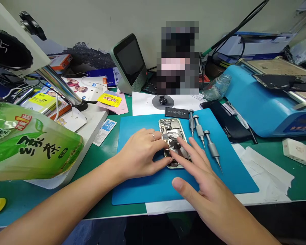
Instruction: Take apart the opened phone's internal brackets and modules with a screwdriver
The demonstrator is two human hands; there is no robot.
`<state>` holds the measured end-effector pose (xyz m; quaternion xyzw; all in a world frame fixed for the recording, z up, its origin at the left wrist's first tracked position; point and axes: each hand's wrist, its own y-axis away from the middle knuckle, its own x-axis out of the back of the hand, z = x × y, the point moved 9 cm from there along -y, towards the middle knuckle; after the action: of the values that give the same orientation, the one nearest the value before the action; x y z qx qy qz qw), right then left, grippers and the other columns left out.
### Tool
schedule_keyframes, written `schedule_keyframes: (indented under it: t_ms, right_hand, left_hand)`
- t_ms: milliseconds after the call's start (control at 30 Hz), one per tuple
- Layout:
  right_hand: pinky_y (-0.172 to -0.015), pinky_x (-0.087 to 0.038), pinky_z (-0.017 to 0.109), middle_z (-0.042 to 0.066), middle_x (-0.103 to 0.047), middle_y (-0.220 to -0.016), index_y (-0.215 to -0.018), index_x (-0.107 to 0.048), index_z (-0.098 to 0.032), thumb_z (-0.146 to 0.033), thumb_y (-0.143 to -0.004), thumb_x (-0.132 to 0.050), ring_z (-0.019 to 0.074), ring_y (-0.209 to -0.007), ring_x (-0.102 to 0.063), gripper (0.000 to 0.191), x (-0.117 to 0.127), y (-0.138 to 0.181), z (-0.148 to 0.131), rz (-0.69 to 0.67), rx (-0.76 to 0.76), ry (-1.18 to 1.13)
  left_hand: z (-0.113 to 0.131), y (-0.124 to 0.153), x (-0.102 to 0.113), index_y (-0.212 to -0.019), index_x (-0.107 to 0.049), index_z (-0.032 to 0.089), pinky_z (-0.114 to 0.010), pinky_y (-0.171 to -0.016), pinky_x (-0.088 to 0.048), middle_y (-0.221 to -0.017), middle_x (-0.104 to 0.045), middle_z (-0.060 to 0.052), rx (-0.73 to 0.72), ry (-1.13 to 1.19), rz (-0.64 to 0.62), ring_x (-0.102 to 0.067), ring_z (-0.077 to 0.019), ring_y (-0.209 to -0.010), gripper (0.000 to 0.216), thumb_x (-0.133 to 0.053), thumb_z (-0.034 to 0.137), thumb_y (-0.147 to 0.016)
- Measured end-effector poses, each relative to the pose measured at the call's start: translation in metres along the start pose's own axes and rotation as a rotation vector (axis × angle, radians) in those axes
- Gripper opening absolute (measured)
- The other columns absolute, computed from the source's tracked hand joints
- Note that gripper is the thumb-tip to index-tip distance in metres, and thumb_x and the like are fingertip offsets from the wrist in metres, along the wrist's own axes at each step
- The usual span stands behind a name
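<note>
An opened smartphone lies face up on a blue mat, its inner parts bare. My left hand rests at its left edge, fingers curled, thumb and index finger pinching at the lower left inside. What sits between those fingertips is too small to make out. My right hand is open, with fingers spread over the phone; its index fingertip touches the inside close to the left fingertips. Right of the phone lie three precision screwdrivers. A black phone battery lies just beyond the phone.
At left, a green tea bag and a metal stand post rise beside cluttered boxes. A smart display and a glass jar stand at the back. A blue machine fills the right, near a black phone.
</note>
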<state>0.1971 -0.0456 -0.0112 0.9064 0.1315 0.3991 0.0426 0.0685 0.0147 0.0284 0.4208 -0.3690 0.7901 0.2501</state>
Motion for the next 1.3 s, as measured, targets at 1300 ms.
schedule_keyframes:
  t_ms: [1300]
  right_hand:
    - [-0.102, -0.061, 0.056, -0.006, -0.065, -0.149, -0.124, -0.072, -0.051, -0.059, -0.095, -0.060, 0.0354, -0.142, -0.058, 0.033, 0.070, 0.040, 0.025, 0.525, 0.171, -0.086]
  left_hand:
    - [-0.038, 0.004, 0.033, -0.097, -0.072, 0.020, -0.034, -0.080, -0.043, -0.092, -0.067, -0.002, 0.186, -0.053, -0.281, -0.061, -0.0200, -0.087, 0.016, -0.068, 0.035, -0.095]
